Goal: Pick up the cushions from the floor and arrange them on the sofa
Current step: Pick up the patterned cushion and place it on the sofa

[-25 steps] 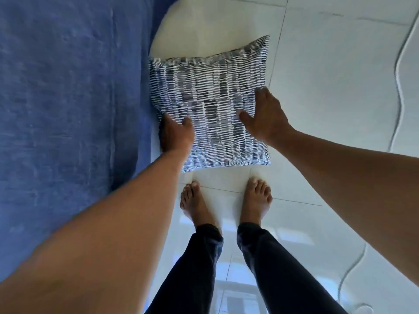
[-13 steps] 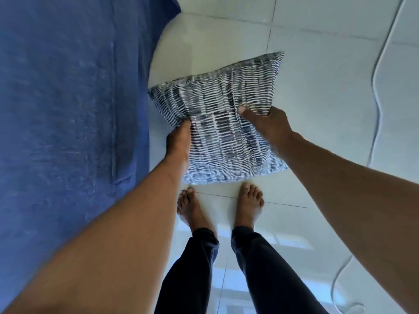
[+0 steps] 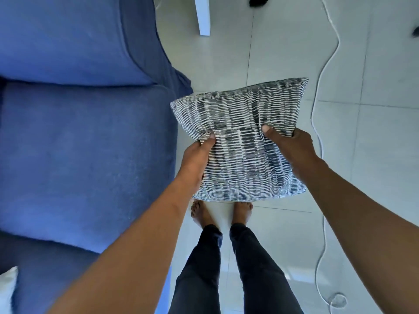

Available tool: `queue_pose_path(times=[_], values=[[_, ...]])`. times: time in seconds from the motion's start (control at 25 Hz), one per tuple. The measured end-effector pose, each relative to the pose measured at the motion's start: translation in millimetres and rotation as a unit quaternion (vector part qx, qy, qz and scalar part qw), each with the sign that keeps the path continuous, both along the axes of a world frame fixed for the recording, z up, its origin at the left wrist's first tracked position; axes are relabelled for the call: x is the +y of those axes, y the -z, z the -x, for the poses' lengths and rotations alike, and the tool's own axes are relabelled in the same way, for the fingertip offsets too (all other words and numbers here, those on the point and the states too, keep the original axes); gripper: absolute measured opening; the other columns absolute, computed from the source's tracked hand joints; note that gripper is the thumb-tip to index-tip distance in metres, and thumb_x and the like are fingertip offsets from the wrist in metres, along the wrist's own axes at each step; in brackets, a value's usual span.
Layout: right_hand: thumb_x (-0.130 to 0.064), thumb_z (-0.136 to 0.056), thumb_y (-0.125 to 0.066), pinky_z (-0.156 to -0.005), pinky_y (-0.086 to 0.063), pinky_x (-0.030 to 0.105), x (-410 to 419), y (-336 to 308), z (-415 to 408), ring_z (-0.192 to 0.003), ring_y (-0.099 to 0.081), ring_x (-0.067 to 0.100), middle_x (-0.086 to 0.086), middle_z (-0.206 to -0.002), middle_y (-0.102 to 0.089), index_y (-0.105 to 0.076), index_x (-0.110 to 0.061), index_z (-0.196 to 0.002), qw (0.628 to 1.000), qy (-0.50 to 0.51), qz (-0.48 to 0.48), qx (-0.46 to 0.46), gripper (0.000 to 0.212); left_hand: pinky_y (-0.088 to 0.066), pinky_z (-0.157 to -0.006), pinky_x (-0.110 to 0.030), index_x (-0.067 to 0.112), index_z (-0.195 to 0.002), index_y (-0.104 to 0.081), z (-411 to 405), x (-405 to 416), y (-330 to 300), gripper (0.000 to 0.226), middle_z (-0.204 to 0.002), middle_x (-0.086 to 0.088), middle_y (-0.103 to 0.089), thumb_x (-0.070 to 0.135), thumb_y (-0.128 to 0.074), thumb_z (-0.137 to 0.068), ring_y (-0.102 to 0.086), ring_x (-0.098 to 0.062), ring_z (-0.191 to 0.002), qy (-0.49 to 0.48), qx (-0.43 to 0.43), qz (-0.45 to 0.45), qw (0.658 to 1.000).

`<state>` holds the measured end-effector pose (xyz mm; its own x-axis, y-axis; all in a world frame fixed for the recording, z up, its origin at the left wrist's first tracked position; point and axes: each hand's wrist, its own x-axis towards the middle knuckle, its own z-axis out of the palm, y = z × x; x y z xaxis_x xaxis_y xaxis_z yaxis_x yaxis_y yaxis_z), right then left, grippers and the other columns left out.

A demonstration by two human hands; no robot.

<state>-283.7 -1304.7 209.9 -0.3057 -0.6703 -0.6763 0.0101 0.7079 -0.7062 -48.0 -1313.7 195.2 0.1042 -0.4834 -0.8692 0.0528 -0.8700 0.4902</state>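
Gripping a square fabric cushion with a navy-and-white dashed stripe pattern [image 3: 240, 141], both hands closed on it: left hand [image 3: 197, 159] pinching the cushion's left edge, thumb pressed into the top face; right hand [image 3: 292, 150] clamped on the right side, thumb dug into the fabric, the other fingers hidden beneath. Cloth bunched into folds around each thumb. Held clear of the pale grey tiled floor [image 3: 283, 55], roughly flat, directly above two bare feet [image 3: 201, 214] and dark trouser legs [image 3: 199, 268].

Just left of the cushion, nearly touching its near-left corner: the blue fabric sofa [image 3: 86, 155], seat pad nearest, a plump back or arm section beyond it. Far below-left of the cushion, on the sofa at the frame edge, a sliver of something white [image 3: 8, 284], too cropped to identify. Right of the cushion, a thin white cable [image 3: 317, 123] trailing along the floor. Well beyond the cushion, a white furniture leg [image 3: 204, 17].

Likely step: carrying leftward onto the seat. Best done with both grips kept even so the soft filling does not sag or slip; lifting a little above the seat edge before swinging across; setting against the back section, then releasing and plumping. Worth stepping with care, the cable lying close to the feet.
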Motion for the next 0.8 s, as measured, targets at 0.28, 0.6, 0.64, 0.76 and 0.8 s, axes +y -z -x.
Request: queue_pose_path(times=[0.28, 0.6, 0.64, 0.76, 0.8], values=[[-0.028, -0.077, -0.092, -0.094, -0.061, 0.041, 4.5, -150.9, -35.9, -0.091, -0.080, 0.013, -0.011, -0.092, -0.083, -0.080, -0.025, -0.093, 0.997, -0.025, 0.026, -0.069, 0.020, -0.063, -0.083, -0.037, 0.015, -0.115, -0.074, -51.5, 25.6, -163.9, 0.027, -0.105, -0.004, -0.084, 0.033, -0.074, -0.096, -0.080, -0.021, -0.093, -0.065, 0.018, 0.072, 0.995], [-0.017, -0.079, -0.089, -0.093, -0.062, 0.052, -37.0, -228.7, -138.1, -0.092, -0.081, 0.026, 0.006, -0.103, -0.083, -0.079, -0.011, -0.110, 0.979, -0.186, 0.039, -0.079, 0.033, -0.064, -0.073, -0.033, 0.002, -0.122, -0.072, -164.4, 66.0, -236.9, 0.033, -0.109, -0.013, -0.083, 0.015, -0.077, -0.092, -0.081, -0.024, -0.090, -0.226, 0.021, 0.138, 0.964], [-0.015, -0.078, -0.089, -0.094, -0.062, 0.051, -45.7, -233.6, -155.3, -0.093, -0.081, 0.026, 0.006, -0.103, -0.083, -0.079, -0.011, -0.109, 0.974, -0.207, 0.044, -0.079, 0.032, -0.064, -0.073, -0.032, 0.003, -0.121, -0.072, -180.1, 70.7, -240.6, 0.031, -0.108, -0.011, -0.083, 0.010, -0.076, -0.092, -0.081, -0.024, -0.091, -0.240, 0.016, 0.147, 0.960], [-0.012, -0.075, -0.091, -0.095, -0.061, 0.050, -70.5, -242.5, -211.6, -0.094, -0.080, 0.028, 0.005, -0.103, -0.083, -0.080, -0.013, -0.103, 0.962, -0.261, 0.053, -0.069, 0.030, -0.063, -0.080, -0.034, 0.004, -0.122, -0.070, -228.6, 79.1, -247.0, 0.032, -0.109, -0.008, -0.082, 0.002, -0.074, -0.090, -0.078, -0.023, -0.092, -0.271, 0.004, 0.162, 0.949], [-0.013, -0.074, -0.091, -0.094, -0.061, 0.049, -78.5, -245.4, -231.9, -0.094, -0.080, 0.028, 0.004, -0.103, -0.083, -0.080, -0.015, -0.102, 0.958, -0.275, 0.055, -0.063, 0.030, -0.061, -0.087, -0.038, 0.004, -0.124, -0.069, -244.3, 79.4, -249.1, 0.035, -0.113, -0.010, -0.081, 0.002, -0.074, -0.090, -0.077, -0.024, -0.095, -0.280, 0.000, 0.164, 0.946]])
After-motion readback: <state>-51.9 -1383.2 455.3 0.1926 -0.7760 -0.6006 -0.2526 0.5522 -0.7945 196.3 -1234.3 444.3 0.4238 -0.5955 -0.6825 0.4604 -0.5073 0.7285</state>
